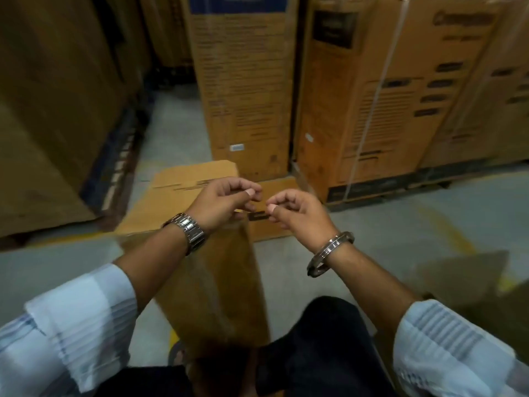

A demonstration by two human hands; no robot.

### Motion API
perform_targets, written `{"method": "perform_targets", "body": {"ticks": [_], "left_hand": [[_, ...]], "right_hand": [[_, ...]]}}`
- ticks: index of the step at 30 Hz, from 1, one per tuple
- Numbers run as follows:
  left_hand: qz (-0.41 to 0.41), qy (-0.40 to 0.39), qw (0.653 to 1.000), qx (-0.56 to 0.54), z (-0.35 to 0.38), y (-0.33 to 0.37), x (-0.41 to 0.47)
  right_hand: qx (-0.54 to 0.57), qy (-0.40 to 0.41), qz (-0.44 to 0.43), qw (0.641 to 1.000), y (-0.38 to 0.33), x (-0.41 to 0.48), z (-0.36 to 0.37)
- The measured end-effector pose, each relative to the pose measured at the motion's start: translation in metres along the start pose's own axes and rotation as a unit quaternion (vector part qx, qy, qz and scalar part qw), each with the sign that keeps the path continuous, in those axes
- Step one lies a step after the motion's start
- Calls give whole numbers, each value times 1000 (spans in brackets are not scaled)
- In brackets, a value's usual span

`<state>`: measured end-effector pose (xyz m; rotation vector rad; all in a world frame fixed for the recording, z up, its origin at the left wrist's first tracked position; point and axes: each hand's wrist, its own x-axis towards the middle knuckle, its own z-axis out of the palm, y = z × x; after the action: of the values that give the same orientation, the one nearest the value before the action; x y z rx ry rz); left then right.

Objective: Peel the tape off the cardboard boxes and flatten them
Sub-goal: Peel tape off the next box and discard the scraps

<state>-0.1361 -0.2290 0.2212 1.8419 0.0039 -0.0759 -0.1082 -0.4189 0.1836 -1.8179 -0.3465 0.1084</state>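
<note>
A long brown cardboard box (211, 285) lies on the floor between my knees and runs away from me. Beyond it rests a flat cardboard piece (189, 181), and a smaller one (279, 227) with a dark label lies to its right. Above the far end of the long box, my left hand (226, 200) and my right hand (297, 212) hover close together. Their fingers are curled, each thumb pressed to a fingertip in a pinch. What they pinch looks like clear tape, too thin and blurred to make out.
Tall printed cartons (243, 81) (380, 90) stand on pallets straight ahead and to the right. More big cartons (48, 110) line the left side. Another cardboard sheet (469, 285) lies at my right. The floor (386, 224) is grey concrete with yellow marks.
</note>
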Motion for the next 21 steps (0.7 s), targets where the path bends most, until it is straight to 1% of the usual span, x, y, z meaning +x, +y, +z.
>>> {"method": "perform_targets", "body": {"ticks": [3, 6, 8, 11, 12, 14, 16, 17, 19, 21], "left_hand": [[10, 87, 996, -3, -63, -21, -30], [33, 144, 987, 64, -105, -49, -58], [14, 154, 979, 134, -122, -68, -69], [-39, 132, 967, 217, -128, -92, -71], [-43, 128, 958, 252, -126, -97, -69], [-30, 128, 930, 343, -123, -106, -61], [-15, 125, 911, 393, -118, -111, -52], [-9, 130, 910, 393, -116, -113, -49], [2, 158, 926, 343, -116, -115, -42], [7, 173, 943, 284, -119, -120, -37]], "right_hand": [[-73, -39, -48, 995, -21, 18, 59], [-158, -58, -94, 981, -29, 27, 102], [-237, -70, -113, 962, -27, 31, 117], [-330, -101, -108, 933, -18, 33, 129], [-355, -109, -106, 922, -16, 34, 132], [-398, -119, -109, 903, -12, 35, 136], [-428, -119, -109, 889, -8, 36, 139], [-442, -117, -107, 883, -6, 37, 140], [-464, -110, -102, 873, -3, 38, 142], [-454, -103, -93, 880, -3, 40, 145]]}}
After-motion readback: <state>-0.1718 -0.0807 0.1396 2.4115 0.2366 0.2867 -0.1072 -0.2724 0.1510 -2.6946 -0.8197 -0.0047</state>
